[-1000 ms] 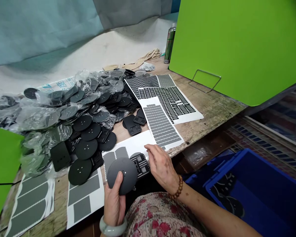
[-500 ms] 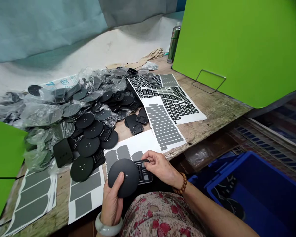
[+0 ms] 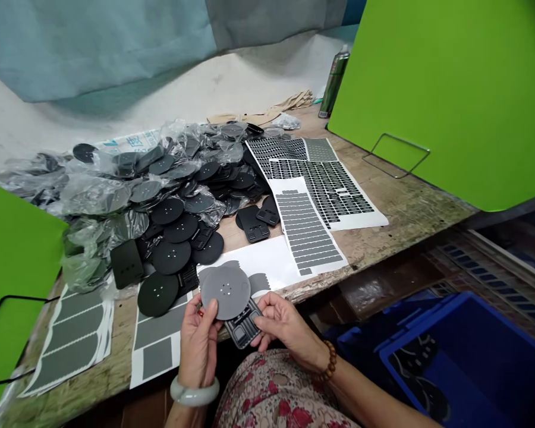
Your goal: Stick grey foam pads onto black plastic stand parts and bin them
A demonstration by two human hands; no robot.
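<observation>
A black folding stand with a round base is held low over the table's front edge. My left hand is closed on the left rim of the disc, thumb on top. My right hand grips the slotted rectangular plate of the same stand, which sticks out below the disc. Small holes show at the disc's centre, and its face looks grey in the light. Behind it lies a white sheet with grey stickers, partly covered by the stand.
A heap of similar stands, many in clear plastic, covers the back left. Sticker sheets lie right of it, others front left. A blue bin stands lower right; green panels flank the table; a spray can stands behind.
The stand has been tilted and raised slightly, so its plate now points down toward me. My right hand has moved down from the plate's upper edge to its side. The view has shifted left.
</observation>
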